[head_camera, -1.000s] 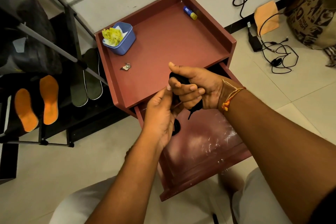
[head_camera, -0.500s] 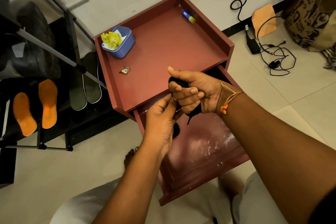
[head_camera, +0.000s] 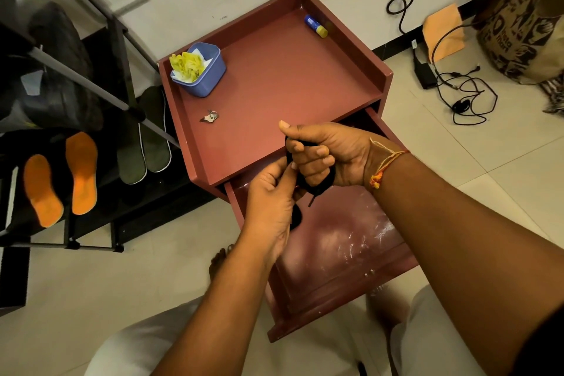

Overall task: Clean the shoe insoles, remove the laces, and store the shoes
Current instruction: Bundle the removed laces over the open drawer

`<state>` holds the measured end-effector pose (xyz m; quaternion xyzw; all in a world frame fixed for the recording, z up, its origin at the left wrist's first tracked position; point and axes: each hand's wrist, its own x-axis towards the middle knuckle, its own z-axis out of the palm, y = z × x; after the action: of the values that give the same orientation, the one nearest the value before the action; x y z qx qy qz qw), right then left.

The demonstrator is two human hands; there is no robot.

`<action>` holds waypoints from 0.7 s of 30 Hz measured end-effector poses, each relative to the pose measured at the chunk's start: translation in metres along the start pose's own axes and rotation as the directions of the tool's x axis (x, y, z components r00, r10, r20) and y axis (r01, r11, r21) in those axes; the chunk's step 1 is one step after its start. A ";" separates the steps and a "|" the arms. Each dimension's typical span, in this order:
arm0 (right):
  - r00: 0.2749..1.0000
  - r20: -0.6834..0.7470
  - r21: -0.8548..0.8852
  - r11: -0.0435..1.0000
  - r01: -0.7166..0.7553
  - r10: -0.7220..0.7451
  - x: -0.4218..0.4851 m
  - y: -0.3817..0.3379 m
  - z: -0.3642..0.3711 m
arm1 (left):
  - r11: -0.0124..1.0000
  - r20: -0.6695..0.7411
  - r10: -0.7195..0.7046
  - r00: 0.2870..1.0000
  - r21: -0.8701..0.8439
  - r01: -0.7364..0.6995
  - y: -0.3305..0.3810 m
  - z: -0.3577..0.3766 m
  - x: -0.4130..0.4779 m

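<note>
Gripping black laces point(head_camera: 318, 185), right hand point(head_camera: 334, 152) and left hand point(head_camera: 269, 207) hang over the open drawer point(head_camera: 345, 253), keys point(head_camera: 210, 116) behind them.

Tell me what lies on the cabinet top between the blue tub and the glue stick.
Nothing: the head view shows bare red cabinet top between the blue tub and the glue stick.

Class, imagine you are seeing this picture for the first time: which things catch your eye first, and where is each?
In the middle, the right hand grips a bundled black lace and the left hand pinches it, above the open drawer of a red-brown cabinet. Two orange insoles stand out on the dark rack at far left. A blue tub holding something yellow sits on the cabinet's top.
</note>
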<state>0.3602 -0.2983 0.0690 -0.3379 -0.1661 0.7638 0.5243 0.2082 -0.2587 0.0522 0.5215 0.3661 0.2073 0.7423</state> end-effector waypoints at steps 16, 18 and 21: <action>0.772 -0.634 -0.595 0.664 -0.453 -0.042 -0.012 -0.006 -0.043 | 0.973 -0.139 -0.104 0.985 0.189 0.129 -0.045 -0.015 0.042; 0.728 -0.682 -0.636 0.549 -0.542 -0.071 -0.009 -0.004 -0.054 | 0.964 -0.164 -0.148 0.975 0.195 0.179 -0.057 -0.010 0.053; 0.655 -0.751 -0.630 0.381 -0.677 -0.078 -0.005 0.005 -0.068 | 0.945 -0.167 -0.213 0.963 0.216 0.247 -0.076 -0.002 0.071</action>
<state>0.4050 -0.3119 0.0194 -0.8356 -0.2622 0.4667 0.1236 0.2472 -0.2363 -0.0421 0.5433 0.4982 0.1107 0.6666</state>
